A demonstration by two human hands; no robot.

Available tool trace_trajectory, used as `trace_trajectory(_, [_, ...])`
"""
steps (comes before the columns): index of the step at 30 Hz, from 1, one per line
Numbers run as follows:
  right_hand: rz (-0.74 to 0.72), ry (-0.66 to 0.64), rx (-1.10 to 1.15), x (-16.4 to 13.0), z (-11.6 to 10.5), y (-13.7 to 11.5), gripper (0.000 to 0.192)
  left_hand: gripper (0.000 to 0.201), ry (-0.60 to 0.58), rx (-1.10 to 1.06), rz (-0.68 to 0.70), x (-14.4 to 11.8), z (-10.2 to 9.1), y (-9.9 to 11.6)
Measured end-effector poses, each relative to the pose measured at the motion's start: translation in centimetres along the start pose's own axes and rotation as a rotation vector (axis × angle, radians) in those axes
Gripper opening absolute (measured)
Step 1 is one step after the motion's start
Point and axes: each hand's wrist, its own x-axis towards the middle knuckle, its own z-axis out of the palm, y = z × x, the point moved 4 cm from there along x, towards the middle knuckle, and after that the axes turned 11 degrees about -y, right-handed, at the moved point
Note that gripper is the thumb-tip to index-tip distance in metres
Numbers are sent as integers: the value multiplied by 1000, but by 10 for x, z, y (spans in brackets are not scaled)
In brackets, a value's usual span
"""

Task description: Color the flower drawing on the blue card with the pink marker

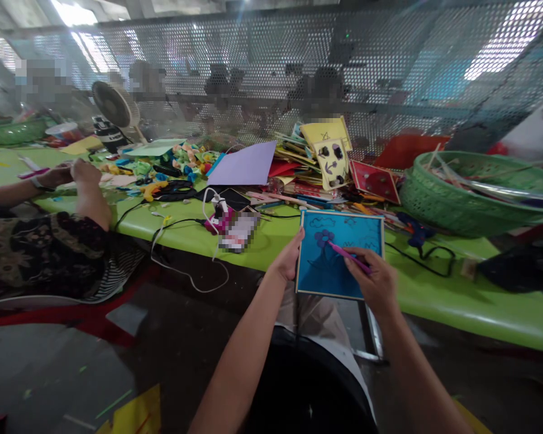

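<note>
A blue picture board (pixel 344 274) with a pale thin frame is held tilted at the table's front edge. It bears a flower coloured purple, with outlined clouds and other line drawings. Gripping the board's left edge is my left hand (pixel 290 256), its fingers partly hidden behind it. My right hand (pixel 374 278) pinches a purple marker (pixel 350 258), whose tip is at the flower.
On the green table (pixel 271 253) lie a phone (pixel 239 232), a pink power strip (pixel 215 222) with cables, and a glue gun (pixel 415 228). Stacked cards (pixel 332 163) stand behind, a green basket (pixel 461 205) right. Another person's hands (pixel 79 175) work at left.
</note>
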Motion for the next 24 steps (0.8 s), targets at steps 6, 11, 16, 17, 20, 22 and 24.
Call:
trace_trajectory(6, [-17, -5, -2, 0, 1, 0, 18, 70, 3, -7, -8, 0, 0, 0])
trace_trajectory(11, [18, 34, 0, 1, 0, 0, 20, 71, -14, -11, -12, 2, -4, -1])
trace_trajectory(16, [14, 34, 7, 1, -2, -3, 21, 71, -2, 9, -20, 1, -2, -1])
trace_trajectory(17, [9, 23, 4, 1, -2, -4, 20, 71, 6, 11, -20, 0, -2, -1])
trace_trajectory(20, [-5, -9, 0, 1, -1, -4, 19, 70, 25, 7, -18, 0, -2, 0])
trace_trajectory(22, [2, 4, 5, 0, -1, -2, 19, 70, 21, 6, -15, 0, -1, 0])
trace_trajectory(24, [18, 31, 18, 0, 0, 1, 21, 71, 19, 14, -16, 0, 0, 0])
